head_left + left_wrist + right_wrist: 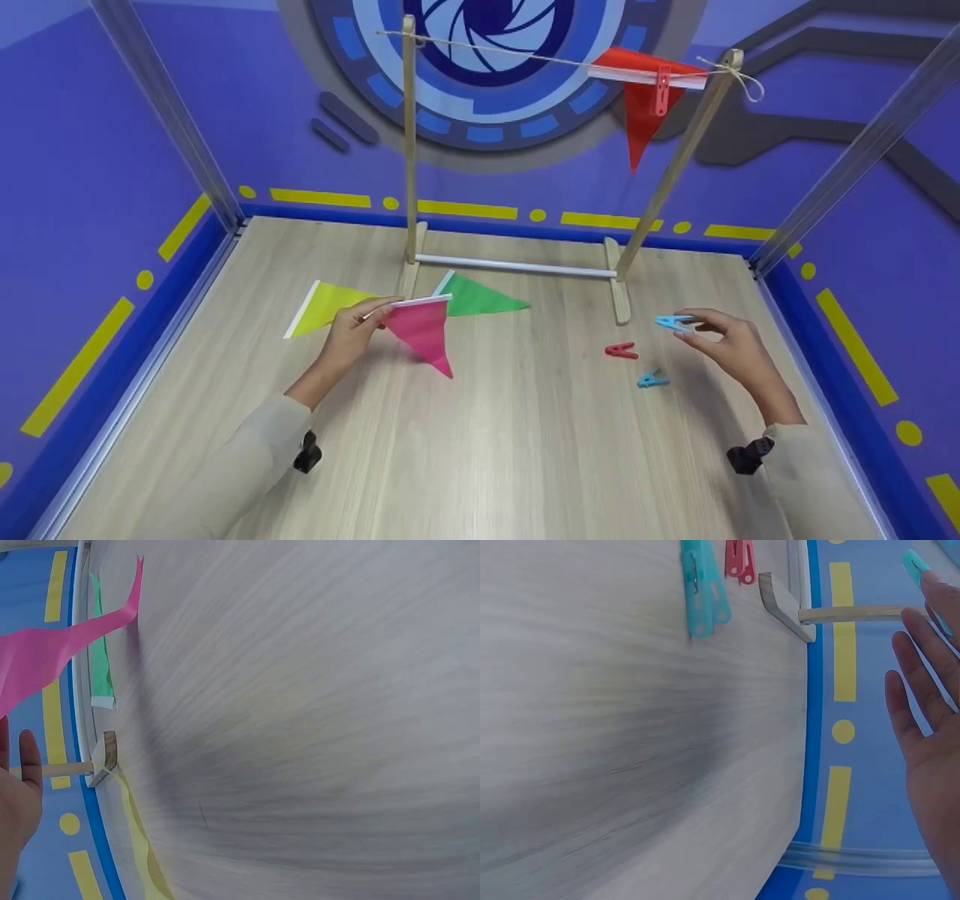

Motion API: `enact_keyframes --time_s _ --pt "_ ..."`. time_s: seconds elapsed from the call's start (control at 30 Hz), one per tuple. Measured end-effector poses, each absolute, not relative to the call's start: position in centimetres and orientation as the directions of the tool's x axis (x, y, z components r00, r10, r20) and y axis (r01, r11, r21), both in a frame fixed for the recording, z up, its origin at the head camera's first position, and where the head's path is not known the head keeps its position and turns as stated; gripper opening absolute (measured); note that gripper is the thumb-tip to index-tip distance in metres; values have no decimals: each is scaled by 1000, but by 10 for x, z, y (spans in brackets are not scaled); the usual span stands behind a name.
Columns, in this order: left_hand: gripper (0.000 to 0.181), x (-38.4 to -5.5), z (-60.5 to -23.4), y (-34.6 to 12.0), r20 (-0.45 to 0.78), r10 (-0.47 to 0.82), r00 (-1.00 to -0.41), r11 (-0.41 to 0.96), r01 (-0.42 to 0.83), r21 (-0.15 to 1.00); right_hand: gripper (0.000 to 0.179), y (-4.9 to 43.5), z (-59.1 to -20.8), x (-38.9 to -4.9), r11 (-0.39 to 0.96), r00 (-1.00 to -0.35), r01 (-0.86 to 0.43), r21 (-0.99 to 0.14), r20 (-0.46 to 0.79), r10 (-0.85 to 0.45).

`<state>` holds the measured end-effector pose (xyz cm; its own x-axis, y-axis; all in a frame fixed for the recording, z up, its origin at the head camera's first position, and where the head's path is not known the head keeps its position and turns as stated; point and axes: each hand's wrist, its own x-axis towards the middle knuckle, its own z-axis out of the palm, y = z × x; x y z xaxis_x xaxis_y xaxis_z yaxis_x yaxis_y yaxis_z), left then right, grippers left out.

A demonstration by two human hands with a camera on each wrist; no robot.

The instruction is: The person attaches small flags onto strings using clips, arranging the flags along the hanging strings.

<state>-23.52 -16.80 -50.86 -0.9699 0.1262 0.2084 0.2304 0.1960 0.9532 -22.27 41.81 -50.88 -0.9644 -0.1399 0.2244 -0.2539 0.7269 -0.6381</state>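
Observation:
My left hand (351, 335) pinches a pink triangular pennant (421, 330) by its white top band, and the cloth hangs point down above the table. In the left wrist view the pennant (52, 652) stretches out past the fingers. At the right, my right hand (729, 343) holds a light blue clothespin (673, 322) between thumb and fingertips; the other fingers look extended in the right wrist view. Below it on the table lie a red clothespin (621, 350) and a second blue clothespin (652, 379). A yellow pennant (330, 304) and a green pennant (480, 295) lie flat near the left hand.
A wooden frame with a left post (410, 150) and a right post (679, 169) stands at the back. A string (510, 51) runs between their tops. A red pennant (643, 124) hangs near its right end by a red clothespin (662, 90). Blue walls enclose the table.

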Motion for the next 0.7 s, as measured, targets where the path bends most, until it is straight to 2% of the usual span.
enact_keyframes --time_s 0.33,0.57,0.7 --pt "25 -240 -501 -162 228 156 -961 208 258 944 33 410 -501 -228 747 -960 -269 -609 233 -156" --pt "26 -255 -523 -164 216 142 -966 220 243 945 32 406 -497 -230 748 -962 -266 -608 221 -163" --pt "27 -259 -522 -163 248 154 -956 202 277 940 32 403 -493 -232 740 -956 -282 -611 239 -167"
